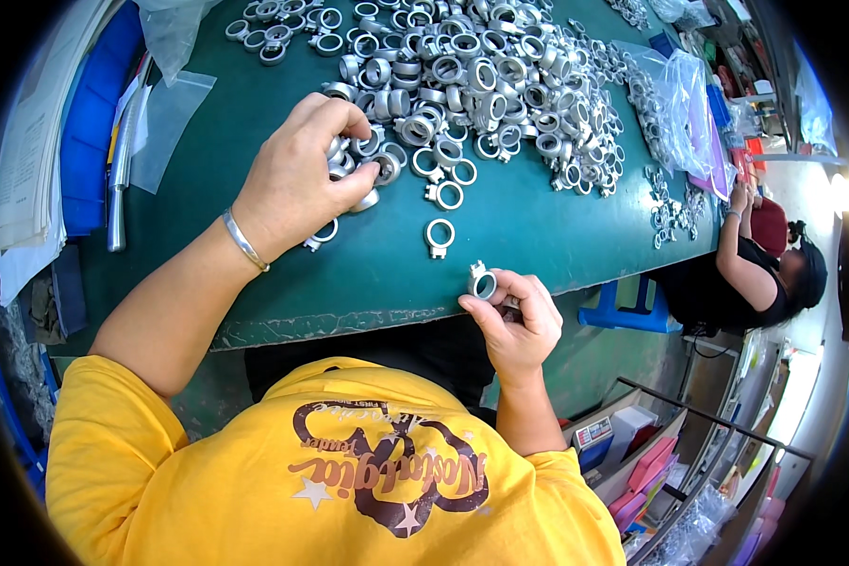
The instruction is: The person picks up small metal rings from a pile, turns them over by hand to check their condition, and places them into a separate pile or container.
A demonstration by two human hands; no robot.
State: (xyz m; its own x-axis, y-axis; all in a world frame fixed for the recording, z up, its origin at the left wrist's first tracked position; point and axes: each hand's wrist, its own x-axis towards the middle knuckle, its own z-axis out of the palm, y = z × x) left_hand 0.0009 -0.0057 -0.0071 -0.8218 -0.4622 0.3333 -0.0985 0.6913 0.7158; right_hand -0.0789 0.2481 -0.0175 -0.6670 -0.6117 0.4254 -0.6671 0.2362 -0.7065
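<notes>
At three o'clock, the right hand [522, 328] pinched a silver metal ring [475, 280]; toward ten, the left hand [302, 174] touched heaped silver rings [415, 127] on the green surface [349, 278].

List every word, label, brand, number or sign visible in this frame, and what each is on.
Wording is not copied here, only located:
Yellow shirt: large brown and white lettering with stars, partly legible.
Stacked papers at the left: fine print, too small to read.
Small box at the lower right: a red and white label, too small to read reliably.
Metal rings: no lettering discernible.
</notes>
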